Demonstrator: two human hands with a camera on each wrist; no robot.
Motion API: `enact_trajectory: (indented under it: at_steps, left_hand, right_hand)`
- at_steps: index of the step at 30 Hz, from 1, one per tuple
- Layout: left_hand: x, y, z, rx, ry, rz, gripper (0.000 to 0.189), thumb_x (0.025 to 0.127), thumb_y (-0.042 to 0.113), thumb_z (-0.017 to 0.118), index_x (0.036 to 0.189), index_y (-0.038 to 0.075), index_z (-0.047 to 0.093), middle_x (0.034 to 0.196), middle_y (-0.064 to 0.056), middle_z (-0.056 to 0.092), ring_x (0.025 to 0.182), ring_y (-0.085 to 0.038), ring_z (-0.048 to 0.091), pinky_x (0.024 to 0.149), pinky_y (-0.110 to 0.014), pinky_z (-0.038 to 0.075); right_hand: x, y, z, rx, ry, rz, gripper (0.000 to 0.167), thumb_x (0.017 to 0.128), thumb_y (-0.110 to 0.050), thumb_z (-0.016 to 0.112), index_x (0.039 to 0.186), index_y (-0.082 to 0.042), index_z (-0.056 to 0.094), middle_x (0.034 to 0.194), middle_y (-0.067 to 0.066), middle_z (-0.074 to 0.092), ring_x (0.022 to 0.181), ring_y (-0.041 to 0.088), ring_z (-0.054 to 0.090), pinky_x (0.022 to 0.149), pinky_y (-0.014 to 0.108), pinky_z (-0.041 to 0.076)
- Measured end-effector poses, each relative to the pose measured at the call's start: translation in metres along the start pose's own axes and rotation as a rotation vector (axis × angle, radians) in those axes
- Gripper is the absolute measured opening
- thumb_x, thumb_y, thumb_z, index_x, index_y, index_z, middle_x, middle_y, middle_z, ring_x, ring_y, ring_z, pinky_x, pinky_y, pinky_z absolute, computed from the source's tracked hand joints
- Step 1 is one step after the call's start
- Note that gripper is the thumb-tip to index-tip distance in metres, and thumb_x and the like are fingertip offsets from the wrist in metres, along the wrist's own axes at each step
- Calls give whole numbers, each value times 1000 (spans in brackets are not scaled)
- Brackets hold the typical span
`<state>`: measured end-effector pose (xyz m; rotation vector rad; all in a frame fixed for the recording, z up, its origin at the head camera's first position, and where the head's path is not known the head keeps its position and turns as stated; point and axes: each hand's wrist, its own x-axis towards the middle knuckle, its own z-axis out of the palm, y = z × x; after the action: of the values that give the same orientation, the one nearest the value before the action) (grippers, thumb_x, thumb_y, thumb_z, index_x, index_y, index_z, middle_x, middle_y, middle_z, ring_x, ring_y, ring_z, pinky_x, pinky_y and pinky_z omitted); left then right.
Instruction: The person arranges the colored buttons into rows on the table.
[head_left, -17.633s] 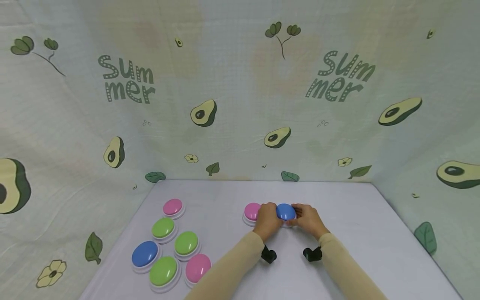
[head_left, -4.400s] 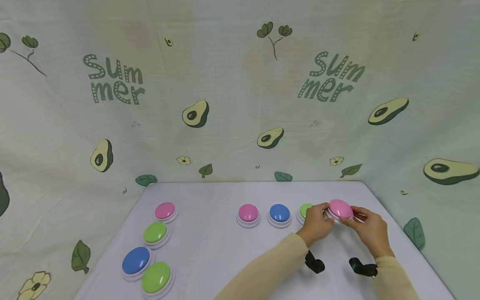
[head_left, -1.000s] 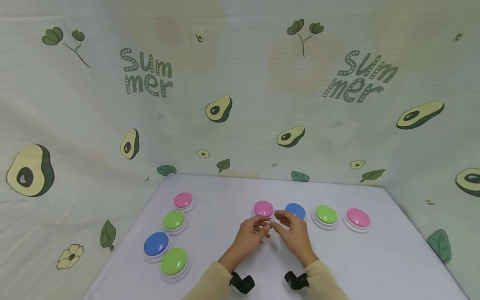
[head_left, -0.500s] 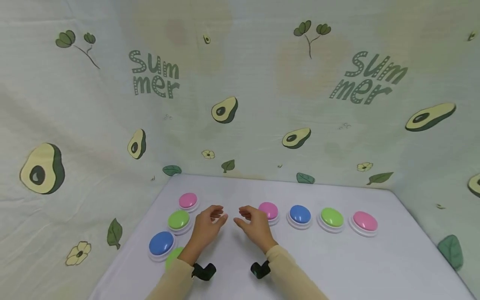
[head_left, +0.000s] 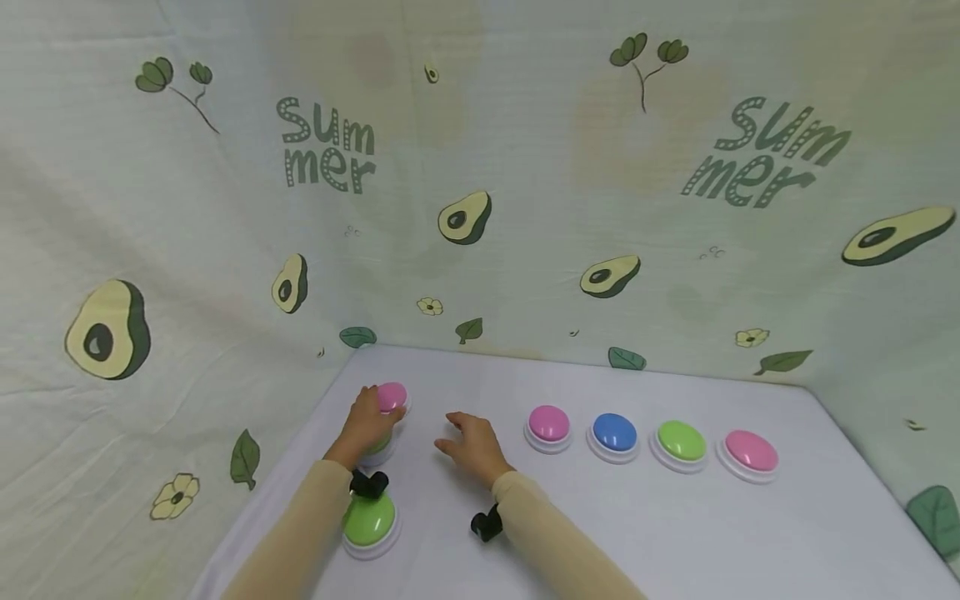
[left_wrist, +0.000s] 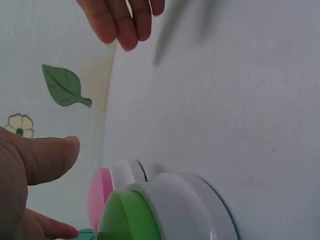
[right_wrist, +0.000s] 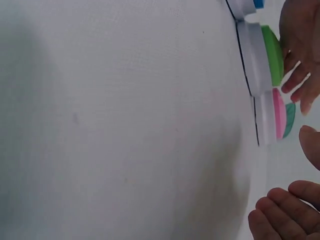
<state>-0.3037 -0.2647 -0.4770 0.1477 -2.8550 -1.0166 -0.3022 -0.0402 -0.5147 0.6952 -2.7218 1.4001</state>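
Observation:
My left hand [head_left: 366, 427] reaches over the left group of dome push buttons, fingers spread from the thumb and holding nothing. It overlaps a pink button [head_left: 392, 397] and covers most of a green button [head_left: 381, 452] in the head view; both appear whole-sided in the right wrist view. A blue button [right_wrist: 258, 4] shows as a sliver there, hidden by my left arm from the head. Nearer me sits a larger-looking green button [head_left: 369, 521]. My right hand [head_left: 474, 446] hovers over the white table to the right of this group, fingers relaxed, with nothing in it.
To the right, a row of white-based buttons runs across the table [head_left: 637, 533]: pink [head_left: 548, 423], blue [head_left: 614, 432], green [head_left: 682, 440] and pink [head_left: 752, 451]. A printed avocado cloth [head_left: 525, 233] hangs behind and at the sides.
Blue, green and pink buttons joined the right-hand row earlier, while the left group lost a green and a pink. Lately both hands have moved left, the left one reaching over the remaining buttons.

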Motion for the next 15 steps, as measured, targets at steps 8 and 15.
enact_trajectory:
  at_steps: [8,15]
  left_hand:
    - [24,-3,1,62,-126,-45,90,97,21,67,151,-27,14,156,-48,23,144,-61,31,121,-67,27]
    - [34,-6,-1,161,-114,3,69,90,12,74,137,-27,41,128,-44,54,119,-54,57,109,-63,45]
  right_hand:
    - [6,10,3,-8,-99,-15,59,99,-20,75,149,4,54,151,22,56,143,37,50,119,50,39]
    - [12,9,4,12,-148,-32,59,102,-17,70,153,4,48,156,22,50,147,37,45,122,50,35]
